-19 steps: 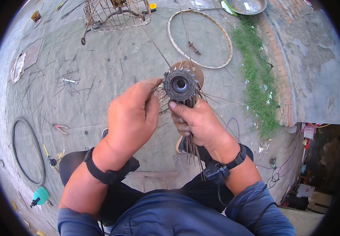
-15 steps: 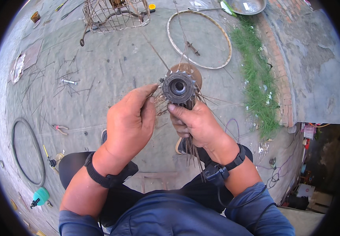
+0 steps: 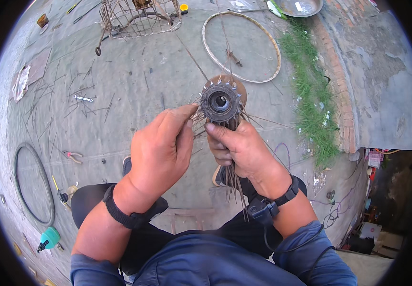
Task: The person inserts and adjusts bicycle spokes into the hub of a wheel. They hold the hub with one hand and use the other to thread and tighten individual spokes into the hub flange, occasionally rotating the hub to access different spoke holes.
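A bicycle wheel hub with a toothed sprocket (image 3: 220,102) is held up in front of me, the sprocket's round face toward me. A rusty round flange (image 3: 239,93) shows behind it. Loose wire spokes (image 3: 236,188) fan out from the hub, many hanging down in a bundle. My right hand (image 3: 238,145) grips the hub and the spokes below the sprocket, thumb on top. My left hand (image 3: 160,143) is at the sprocket's left edge, thumb and fingers pinched close to thin spokes; what lies between the fingertips is hidden.
A bare wheel rim (image 3: 275,64) lies beyond my hands, a wire basket (image 3: 141,21) at the far left. Leftward are scattered spokes, a wrench (image 3: 83,98), pliers (image 3: 74,156), a tyre (image 3: 16,181) and a teal bottle (image 3: 50,237). Grass (image 3: 311,95) runs along a brick edge at right.
The hub has turned slightly and shifted a little right and up. My left hand has followed it rightward, its fingertips still at the sprocket's edge. My right hand keeps its grip.
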Available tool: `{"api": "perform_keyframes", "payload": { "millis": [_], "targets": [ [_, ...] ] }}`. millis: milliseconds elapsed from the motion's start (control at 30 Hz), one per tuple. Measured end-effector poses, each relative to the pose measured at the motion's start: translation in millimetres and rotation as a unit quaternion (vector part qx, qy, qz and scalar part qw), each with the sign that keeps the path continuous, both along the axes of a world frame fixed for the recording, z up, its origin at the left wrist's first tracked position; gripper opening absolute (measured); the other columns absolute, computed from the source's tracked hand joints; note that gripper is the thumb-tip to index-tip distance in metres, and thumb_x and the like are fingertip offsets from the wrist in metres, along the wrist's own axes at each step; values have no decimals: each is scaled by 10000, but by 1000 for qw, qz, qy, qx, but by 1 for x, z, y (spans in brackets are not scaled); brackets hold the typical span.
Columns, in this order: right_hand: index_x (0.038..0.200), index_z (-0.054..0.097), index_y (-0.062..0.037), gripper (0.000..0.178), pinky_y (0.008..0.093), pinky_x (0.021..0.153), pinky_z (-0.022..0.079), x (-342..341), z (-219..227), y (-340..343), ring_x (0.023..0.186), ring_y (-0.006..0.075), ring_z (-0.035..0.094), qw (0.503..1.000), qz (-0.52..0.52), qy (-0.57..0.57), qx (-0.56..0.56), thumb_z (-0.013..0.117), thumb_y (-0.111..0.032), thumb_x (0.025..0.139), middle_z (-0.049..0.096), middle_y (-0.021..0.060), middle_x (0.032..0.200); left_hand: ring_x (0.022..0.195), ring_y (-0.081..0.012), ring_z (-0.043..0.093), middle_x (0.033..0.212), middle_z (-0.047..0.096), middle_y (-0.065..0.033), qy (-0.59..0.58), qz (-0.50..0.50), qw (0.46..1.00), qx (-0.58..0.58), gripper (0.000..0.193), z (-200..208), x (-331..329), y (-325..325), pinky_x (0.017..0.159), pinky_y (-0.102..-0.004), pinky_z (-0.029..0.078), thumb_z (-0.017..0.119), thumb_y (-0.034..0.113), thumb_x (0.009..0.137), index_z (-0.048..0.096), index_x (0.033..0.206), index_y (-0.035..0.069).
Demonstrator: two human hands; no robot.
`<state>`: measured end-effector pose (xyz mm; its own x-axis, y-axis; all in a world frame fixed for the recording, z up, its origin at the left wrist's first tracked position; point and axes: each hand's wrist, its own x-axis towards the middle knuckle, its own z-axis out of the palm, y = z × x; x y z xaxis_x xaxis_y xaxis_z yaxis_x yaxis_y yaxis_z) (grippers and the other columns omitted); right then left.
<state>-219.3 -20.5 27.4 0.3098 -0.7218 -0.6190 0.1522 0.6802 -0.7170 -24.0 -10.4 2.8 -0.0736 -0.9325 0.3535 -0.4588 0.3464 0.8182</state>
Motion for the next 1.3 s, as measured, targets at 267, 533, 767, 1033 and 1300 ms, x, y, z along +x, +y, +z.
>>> {"api": "perform_keyframes", "payload": {
  "millis": [267,533,767,1033,1300],
  "targets": [
    [1005,545,-154,207,232,500,317,2,2,-1,603,51,383,1000,-6,4,3,700,-270,1079,451,-54,768,832,-372,752,1007,761,-168,-8,-3,1000,2,290,-6,1,5,682,-418,594,698,-8,957,717,1238,63],
    [1027,564,-153,172,231,498,317,0,-1,0,601,50,383,1000,0,-2,11,687,-256,1087,453,-55,769,830,-344,749,998,760,-171,-6,-4,1000,-11,277,-4,1,-1,698,-391,590,691,-17,962,723,1229,46],
    [1029,572,-150,160,236,502,316,2,0,0,598,50,380,1000,2,9,19,684,-247,1091,457,-55,768,794,-299,738,987,758,-178,-13,-3,1000,-1,258,1,2,-2,714,-348,571,678,-42,975,737,1220,14],
    [1005,576,-151,178,241,503,316,3,-2,1,599,54,381,1000,15,2,21,692,-258,1089,448,-59,760,763,-349,729,913,733,-135,-8,5,1000,-29,291,-4,2,-8,624,-418,569,706,-6,951,718,1230,73],
    [1003,590,-154,152,259,533,300,4,-1,1,630,54,381,1000,11,-8,23,680,-244,1085,435,-81,756,711,-333,704,867,704,-121,-37,-3,999,-35,295,-4,5,-7,586,-413,548,706,-10,944,728,1225,75]
  ]
}}
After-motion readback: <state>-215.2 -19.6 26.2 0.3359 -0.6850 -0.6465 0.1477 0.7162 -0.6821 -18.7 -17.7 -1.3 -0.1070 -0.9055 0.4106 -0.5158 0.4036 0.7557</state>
